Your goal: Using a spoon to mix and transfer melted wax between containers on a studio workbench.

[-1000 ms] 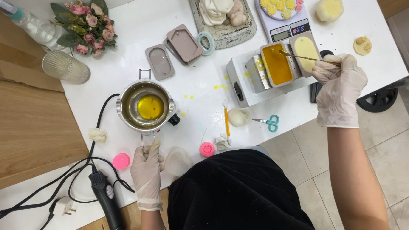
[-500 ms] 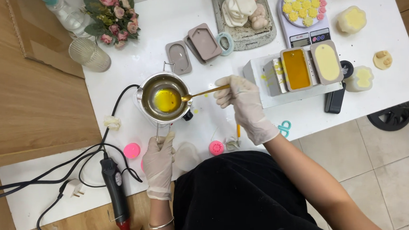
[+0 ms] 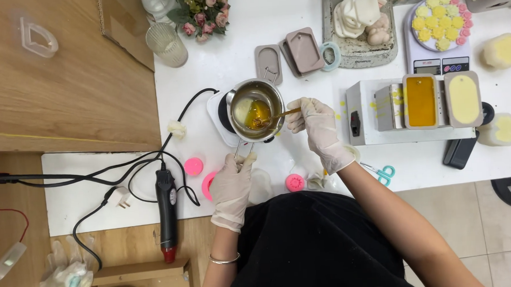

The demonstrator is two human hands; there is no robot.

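Right hand (image 3: pixel 318 129): moved from the orange-filled rectangular mould (image 3: pixel 421 100) to the small steel melting pot (image 3: pixel 258 110).
Thin wooden stick (image 3: pixel 284 113): tip now dipped in the pot's yellow liquid.

A small craft workshop for casting wax or soap, likely at home: a white desk (image 3: pixel 273 22) carries a metal pot (image 3: pixel 257 110) of yellow melt on a hot plate (image 3: pixel 219 125), grey moulds (image 3: pixel 302 51), two filled moulds (image 3: pixel 442 100) on a white box, a scale (image 3: pixel 438 61) heaped with small cast flowers (yellow and pink), a heat gun (image 3: pixel 166 213) and scissors (image 3: pixel 380 172). Both hands wear thin gloves.
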